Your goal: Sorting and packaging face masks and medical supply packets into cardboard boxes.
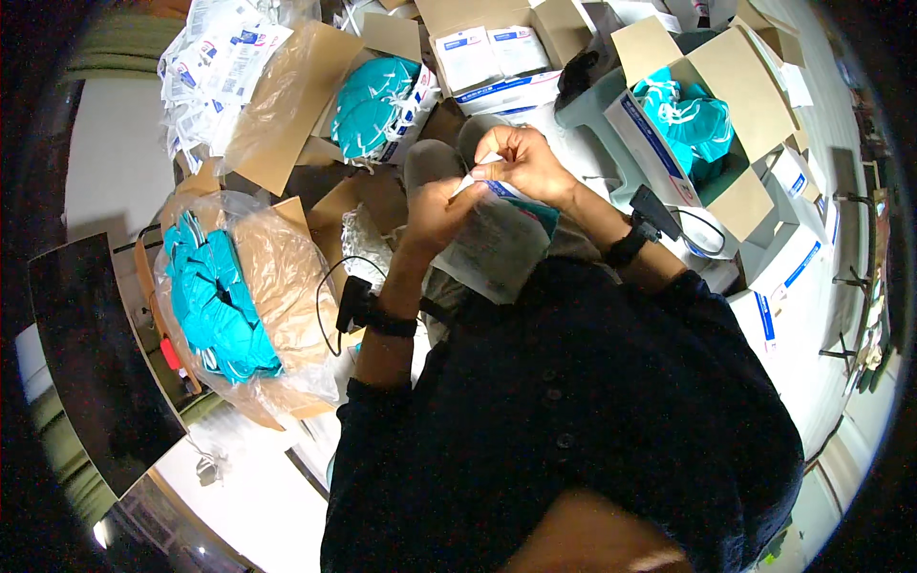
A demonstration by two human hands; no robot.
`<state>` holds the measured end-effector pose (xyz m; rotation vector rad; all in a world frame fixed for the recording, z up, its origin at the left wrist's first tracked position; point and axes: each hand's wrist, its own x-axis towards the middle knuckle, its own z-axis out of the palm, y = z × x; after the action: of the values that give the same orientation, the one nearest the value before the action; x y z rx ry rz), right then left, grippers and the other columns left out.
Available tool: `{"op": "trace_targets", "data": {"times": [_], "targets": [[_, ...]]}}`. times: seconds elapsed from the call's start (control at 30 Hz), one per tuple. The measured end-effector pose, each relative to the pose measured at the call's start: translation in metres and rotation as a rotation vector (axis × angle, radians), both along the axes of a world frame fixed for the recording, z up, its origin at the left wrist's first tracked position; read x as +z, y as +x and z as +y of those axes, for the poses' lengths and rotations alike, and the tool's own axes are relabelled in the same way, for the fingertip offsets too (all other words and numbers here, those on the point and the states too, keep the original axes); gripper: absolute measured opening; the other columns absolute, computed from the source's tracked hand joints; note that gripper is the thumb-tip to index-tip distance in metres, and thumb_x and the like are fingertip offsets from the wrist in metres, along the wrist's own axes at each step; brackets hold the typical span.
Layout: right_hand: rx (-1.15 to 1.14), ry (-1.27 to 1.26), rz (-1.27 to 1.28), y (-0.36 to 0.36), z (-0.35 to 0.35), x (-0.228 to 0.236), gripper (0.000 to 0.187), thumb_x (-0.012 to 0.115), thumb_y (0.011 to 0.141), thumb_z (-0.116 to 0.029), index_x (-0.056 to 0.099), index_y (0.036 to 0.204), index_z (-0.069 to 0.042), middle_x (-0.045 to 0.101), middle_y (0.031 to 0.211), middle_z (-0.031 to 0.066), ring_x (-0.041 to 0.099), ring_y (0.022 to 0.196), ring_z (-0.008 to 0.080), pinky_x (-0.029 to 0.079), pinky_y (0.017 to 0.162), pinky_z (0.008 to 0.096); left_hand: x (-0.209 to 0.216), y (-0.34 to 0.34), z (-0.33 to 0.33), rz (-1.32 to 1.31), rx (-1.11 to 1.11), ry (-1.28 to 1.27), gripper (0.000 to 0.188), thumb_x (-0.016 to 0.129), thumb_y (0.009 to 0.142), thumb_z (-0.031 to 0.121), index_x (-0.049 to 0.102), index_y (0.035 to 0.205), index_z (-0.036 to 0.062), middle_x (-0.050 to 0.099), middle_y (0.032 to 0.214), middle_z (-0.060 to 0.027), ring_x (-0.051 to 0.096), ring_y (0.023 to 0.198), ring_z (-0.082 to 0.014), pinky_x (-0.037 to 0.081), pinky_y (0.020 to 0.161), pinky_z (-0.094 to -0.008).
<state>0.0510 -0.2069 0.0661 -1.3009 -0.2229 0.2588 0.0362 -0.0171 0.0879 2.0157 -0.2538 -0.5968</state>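
Head view: the left hand [439, 215] and the right hand [530, 170] each have a fingertip grip pinching the upper edge of a flat, pale translucent pouch with a blue band [492, 256], held above the lap between the forearms. To the left, folded teal fabric pieces [212, 301] lie in a clear plastic bag [282, 286]; to the right, teal pieces with white straps [690, 122] fill an open white-and-blue box [651, 145].

Fisheye view from the wearer's head, facing steeply down, left hand [439, 215] and right hand [535, 170] close below

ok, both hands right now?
Left hand: closed, pinching the top edge of a pouch.
Right hand: closed, pinching the same edge.
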Motion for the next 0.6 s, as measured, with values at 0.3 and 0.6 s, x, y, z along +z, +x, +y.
{"op": "trace_targets", "data": {"times": [0.3, 0.6], "targets": [[-0.088, -0.474, -0.012, -0.005, 0.003, 0.001, 0.040, 0.075, 0.076, -0.023, 0.048, 0.050, -0.008, 0.048, 0.046, 0.0008, 0.040, 0.047, 0.0120, 0.018, 0.105, 0.0455, -0.015, -0.005, -0.015, -0.509, -0.101, 0.286, 0.034, 0.059, 0.087, 0.037, 0.065, 0.075, 0.0058, 0.059, 0.062, -0.0160, 0.060, 0.058, -0.0302, 0.045, 0.055, -0.0397], [-0.151, -0.723, 0.315, 0.009, 0.001, -0.075, 0.030, 0.079, 0.070, -0.031, 0.069, 0.065, -0.003, 0.068, 0.078, 0.0142, 0.058, 0.089, 0.0226, 0.024, 0.107, 0.0313, 0.016, -0.045, -0.047, -1.092, -0.213, 0.475, 0.010, 0.067, 0.079, 0.016, 0.060, 0.074, 0.0107, 0.060, 0.071, -0.0042, 0.060, 0.065, -0.0186, 0.046, 0.050, -0.0305]]}}
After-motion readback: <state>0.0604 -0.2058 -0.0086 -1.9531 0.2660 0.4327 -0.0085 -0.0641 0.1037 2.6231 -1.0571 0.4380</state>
